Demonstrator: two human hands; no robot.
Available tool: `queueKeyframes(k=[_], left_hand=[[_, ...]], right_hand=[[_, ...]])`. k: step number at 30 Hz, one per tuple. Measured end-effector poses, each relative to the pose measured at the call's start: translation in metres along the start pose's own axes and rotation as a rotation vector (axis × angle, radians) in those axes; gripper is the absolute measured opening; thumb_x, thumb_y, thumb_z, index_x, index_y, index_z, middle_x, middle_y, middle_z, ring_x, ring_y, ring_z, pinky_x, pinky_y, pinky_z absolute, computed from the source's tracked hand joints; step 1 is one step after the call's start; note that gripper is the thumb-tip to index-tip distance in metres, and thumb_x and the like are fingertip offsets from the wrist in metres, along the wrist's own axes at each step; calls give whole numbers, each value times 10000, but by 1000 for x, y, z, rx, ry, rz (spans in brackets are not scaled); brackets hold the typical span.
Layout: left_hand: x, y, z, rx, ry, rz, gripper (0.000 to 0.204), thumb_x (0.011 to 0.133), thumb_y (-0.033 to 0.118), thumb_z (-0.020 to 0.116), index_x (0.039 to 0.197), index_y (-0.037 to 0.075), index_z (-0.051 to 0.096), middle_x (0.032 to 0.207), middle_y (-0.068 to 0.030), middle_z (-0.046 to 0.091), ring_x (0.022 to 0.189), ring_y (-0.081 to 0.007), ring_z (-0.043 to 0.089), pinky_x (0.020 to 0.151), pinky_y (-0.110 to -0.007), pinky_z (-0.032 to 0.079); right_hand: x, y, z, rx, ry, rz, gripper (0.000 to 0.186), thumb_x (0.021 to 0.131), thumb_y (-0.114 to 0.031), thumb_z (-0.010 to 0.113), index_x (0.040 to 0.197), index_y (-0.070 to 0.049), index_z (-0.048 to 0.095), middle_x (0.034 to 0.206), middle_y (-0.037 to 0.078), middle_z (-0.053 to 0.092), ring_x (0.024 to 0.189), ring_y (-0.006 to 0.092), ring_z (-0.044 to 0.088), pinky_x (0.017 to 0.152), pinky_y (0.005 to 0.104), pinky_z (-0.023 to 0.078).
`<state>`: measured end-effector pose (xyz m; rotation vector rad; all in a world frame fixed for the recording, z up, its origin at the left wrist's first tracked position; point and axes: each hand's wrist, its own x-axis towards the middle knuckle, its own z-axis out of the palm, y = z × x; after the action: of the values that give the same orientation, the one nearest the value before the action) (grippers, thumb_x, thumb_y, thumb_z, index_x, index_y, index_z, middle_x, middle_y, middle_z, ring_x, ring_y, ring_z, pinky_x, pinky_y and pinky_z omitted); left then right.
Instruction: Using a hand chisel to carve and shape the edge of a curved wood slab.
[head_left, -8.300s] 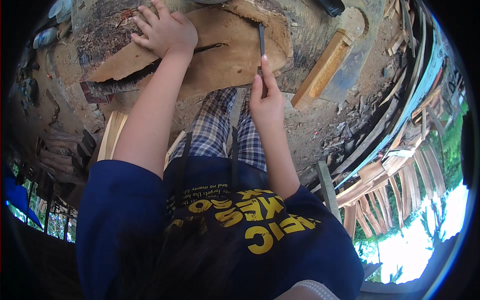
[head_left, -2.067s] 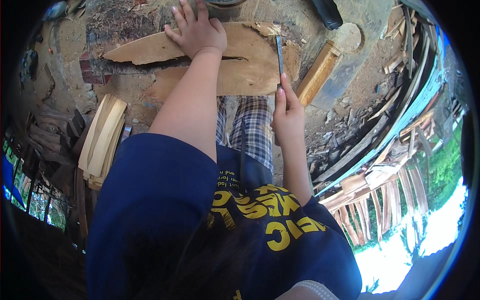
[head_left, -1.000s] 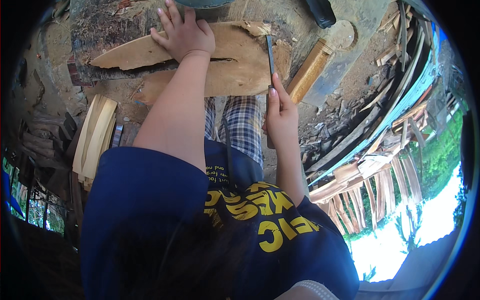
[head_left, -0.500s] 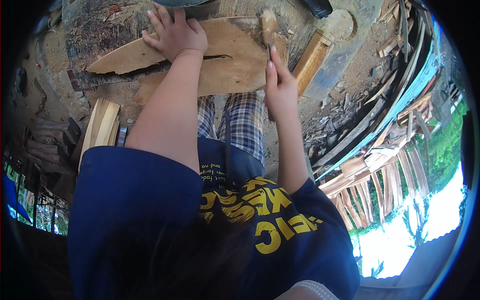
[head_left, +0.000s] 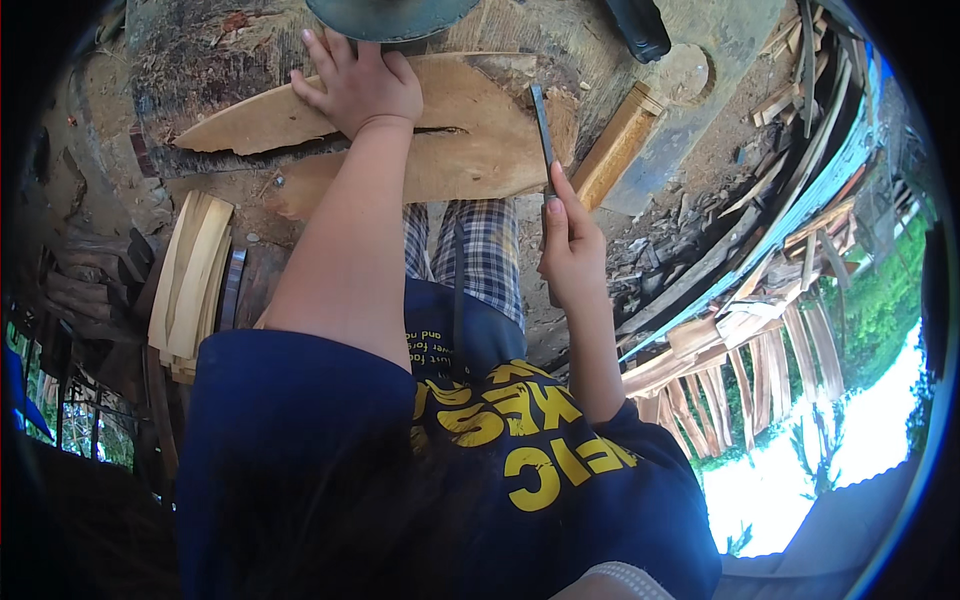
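Observation:
A flat piece of light brown wood (head_left: 490, 130), pointed at its left end and split by a long dark crack, lies on the work surface before me. My left hand (head_left: 372, 92) presses on its far side with the fingers spread. My right hand (head_left: 572, 235) is closed around the handle of a chisel (head_left: 544, 125), a narrow, flat, dark blade pointing away from me. The blade passes over the wood's right end; whether it touches cannot be told. Near the blade's tip the wood's corner (head_left: 500, 66) is rough and darker.
A dark round bowl (head_left: 392, 22) stands just beyond my left hand. To the right are a golden-brown wooden block (head_left: 618, 145) and a black object (head_left: 640, 30). Pale wood slats (head_left: 190, 275) stack at my left. Wood scraps (head_left: 680, 215) litter the ground right of me.
My right hand has drawn back toward me with the chisel. A pale, blurred piece at the wood's far right corner no longer shows there. My left hand stays pressed on the wood.

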<state>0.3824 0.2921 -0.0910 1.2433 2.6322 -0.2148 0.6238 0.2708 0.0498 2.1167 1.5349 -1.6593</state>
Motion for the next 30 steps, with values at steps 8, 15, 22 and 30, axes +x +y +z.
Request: queueKeyframes(k=[8, 15, 22, 30], left_hand=[[1, -4, 11, 19, 163, 48, 428, 920, 303, 431, 1309, 202, 578, 1445, -59, 492, 1455, -297, 289, 1144, -630, 140], [2, -6, 17, 37, 198, 44, 446, 925, 302, 410, 1329, 197, 569, 1472, -66, 466, 1470, -279, 268, 1144, -630, 145], [0, -2, 12, -25, 192, 36, 429, 921, 301, 414, 1298, 182, 581, 1444, -67, 490, 1445, -281, 302, 1139, -635, 151], [-1, -2, 7, 13, 72, 7, 453, 916, 305, 462, 1353, 209, 533, 1540, -117, 397, 1516, -320, 195, 1162, -631, 97]], right_hand=[[9, 20, 8, -19, -9, -17, 389, 1045, -244, 509, 1429, -198, 549, 1084, 235, 706, 815, 203, 700, 770, 326, 526], [16, 17, 19, -14, 33, -50, 392, 1036, -244, 528, 1425, -199, 553, 978, 204, 724, 743, 161, 672, 708, 309, 515], [24, 0, 14, -70, 98, -257, 391, 1028, -215, 541, 1416, -175, 561, 910, 174, 713, 693, 171, 630, 708, 307, 511], [16, -24, 2, -17, -53, 107, 392, 1031, -206, 528, 1420, -162, 551, 1055, 212, 709, 800, 194, 680, 773, 314, 517]])
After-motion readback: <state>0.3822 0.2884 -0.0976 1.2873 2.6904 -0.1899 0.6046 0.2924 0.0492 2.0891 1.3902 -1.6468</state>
